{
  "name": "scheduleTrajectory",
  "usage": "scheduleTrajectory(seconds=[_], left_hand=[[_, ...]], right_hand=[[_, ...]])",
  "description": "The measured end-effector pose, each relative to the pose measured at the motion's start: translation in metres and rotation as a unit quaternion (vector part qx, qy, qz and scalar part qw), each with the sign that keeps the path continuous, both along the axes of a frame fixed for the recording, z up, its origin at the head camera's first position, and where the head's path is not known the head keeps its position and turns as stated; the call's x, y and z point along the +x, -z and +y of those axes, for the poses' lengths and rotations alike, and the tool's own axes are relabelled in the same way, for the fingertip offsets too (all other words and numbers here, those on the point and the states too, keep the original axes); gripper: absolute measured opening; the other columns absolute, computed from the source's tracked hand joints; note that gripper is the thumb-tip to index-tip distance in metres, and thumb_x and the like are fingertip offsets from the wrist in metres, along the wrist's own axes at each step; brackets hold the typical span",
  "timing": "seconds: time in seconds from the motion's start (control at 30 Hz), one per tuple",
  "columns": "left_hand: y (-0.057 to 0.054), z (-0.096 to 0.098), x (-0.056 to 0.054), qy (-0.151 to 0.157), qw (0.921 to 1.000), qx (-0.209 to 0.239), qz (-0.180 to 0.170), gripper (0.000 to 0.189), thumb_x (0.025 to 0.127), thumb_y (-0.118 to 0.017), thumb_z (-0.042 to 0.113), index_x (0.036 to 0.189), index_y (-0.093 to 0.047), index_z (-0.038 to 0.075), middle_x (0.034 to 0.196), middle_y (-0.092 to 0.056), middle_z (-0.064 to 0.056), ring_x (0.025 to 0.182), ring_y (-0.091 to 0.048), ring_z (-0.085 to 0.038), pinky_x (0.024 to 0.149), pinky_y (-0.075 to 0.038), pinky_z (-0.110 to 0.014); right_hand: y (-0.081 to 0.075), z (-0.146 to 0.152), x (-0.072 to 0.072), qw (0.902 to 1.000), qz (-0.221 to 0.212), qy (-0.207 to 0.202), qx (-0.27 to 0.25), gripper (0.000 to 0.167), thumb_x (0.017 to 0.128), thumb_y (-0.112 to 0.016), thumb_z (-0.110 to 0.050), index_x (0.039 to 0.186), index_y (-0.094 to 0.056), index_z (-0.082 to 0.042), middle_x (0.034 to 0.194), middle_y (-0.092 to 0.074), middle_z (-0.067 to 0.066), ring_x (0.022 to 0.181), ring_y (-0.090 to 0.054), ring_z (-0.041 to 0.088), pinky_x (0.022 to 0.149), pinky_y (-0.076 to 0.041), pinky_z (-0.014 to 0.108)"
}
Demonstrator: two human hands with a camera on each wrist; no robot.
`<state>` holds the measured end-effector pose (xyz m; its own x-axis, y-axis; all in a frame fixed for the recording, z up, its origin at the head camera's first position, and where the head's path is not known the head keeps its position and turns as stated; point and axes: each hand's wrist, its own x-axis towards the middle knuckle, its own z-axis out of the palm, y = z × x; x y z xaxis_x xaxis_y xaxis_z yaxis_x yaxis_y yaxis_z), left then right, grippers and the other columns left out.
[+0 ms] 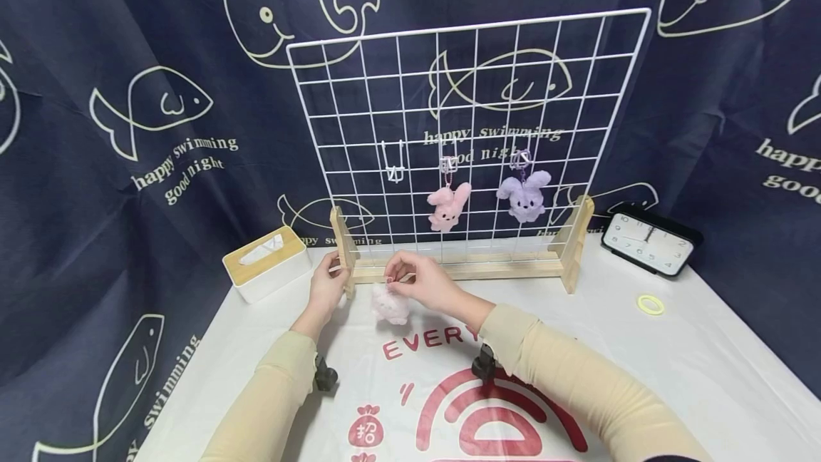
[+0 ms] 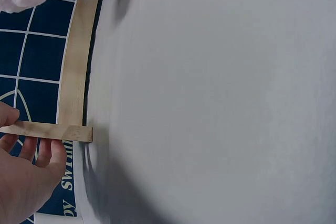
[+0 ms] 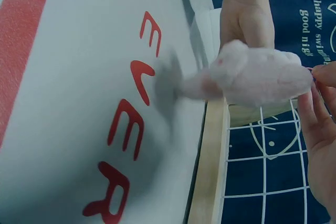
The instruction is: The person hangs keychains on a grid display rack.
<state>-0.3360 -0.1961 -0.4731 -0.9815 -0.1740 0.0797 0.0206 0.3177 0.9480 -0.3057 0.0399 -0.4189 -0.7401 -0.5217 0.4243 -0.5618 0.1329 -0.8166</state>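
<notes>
My right hand pinches the top of a pale pink plush keychain, and the fluffy toy hangs below the fingertips in front of the rack. A pink paw print shows on its foot in the left wrist view. My left hand holds the left wooden stand of the white wire grid rack, thumb on one side and fingers on the other. On the grid hang a pink plush bunny and a purple plush bunny, each from a hook. A third white hook, left of them, carries nothing.
A white tissue box with a wooden lid stands left of the rack. To the right are a black-and-white clock and a yellow ring on the white printed tablecloth. A dark blue curtain hangs behind.
</notes>
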Motion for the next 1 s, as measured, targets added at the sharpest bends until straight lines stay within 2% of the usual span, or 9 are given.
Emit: scheduleTrajectory(seconds=[0.27, 0.47, 0.73, 1.0], left_hand=[[0.000, 0.001, 0.000, -0.002, 1.0000, 0.008, 0.006, 0.049, 0.098, -0.057, 0.000, 0.146, -0.048, 0.002, 0.138, -0.054, -0.025, 0.128, -0.054, -0.042, 0.107, -0.049, -0.052], [0.000, 0.001, 0.000, 0.000, 1.0000, 0.006, 0.007, 0.049, 0.097, -0.057, 0.001, 0.146, -0.048, 0.002, 0.138, -0.054, -0.025, 0.128, -0.054, -0.042, 0.107, -0.049, -0.053], [-0.001, 0.000, 0.000, -0.006, 1.0000, 0.000, 0.006, 0.050, 0.097, -0.057, 0.000, 0.146, -0.048, 0.001, 0.137, -0.054, -0.026, 0.128, -0.054, -0.043, 0.107, -0.049, -0.052], [0.001, 0.000, 0.000, -0.004, 0.9999, -0.003, 0.009, 0.051, 0.095, -0.055, -0.001, 0.146, -0.049, 0.001, 0.136, -0.055, -0.026, 0.128, -0.054, -0.044, 0.108, -0.048, -0.052]], right_hand=[[-0.014, 0.005, -0.005, 0.9998, 0.016, 0.006, -0.005, 0.017, 0.086, -0.072, 0.009, 0.093, -0.064, -0.005, 0.089, -0.069, 0.010, 0.081, -0.067, 0.014, 0.075, -0.062, 0.039], [-0.032, 0.008, -0.002, 0.9991, 0.039, 0.001, -0.018, 0.016, 0.086, -0.073, 0.009, 0.093, -0.065, -0.003, 0.089, -0.071, 0.013, 0.080, -0.067, 0.016, 0.073, -0.062, 0.041], [-0.045, 0.008, 0.003, 0.9969, 0.063, 0.002, -0.047, 0.015, 0.087, -0.074, 0.009, 0.097, -0.070, -0.001, 0.093, -0.072, 0.011, 0.082, -0.068, 0.019, 0.073, -0.061, 0.030], [-0.059, 0.006, 0.010, 0.9935, 0.054, 0.031, -0.095, 0.019, 0.088, -0.072, 0.010, 0.106, -0.069, 0.005, 0.099, -0.073, 0.019, 0.088, -0.068, 0.025, 0.077, -0.061, 0.031]])
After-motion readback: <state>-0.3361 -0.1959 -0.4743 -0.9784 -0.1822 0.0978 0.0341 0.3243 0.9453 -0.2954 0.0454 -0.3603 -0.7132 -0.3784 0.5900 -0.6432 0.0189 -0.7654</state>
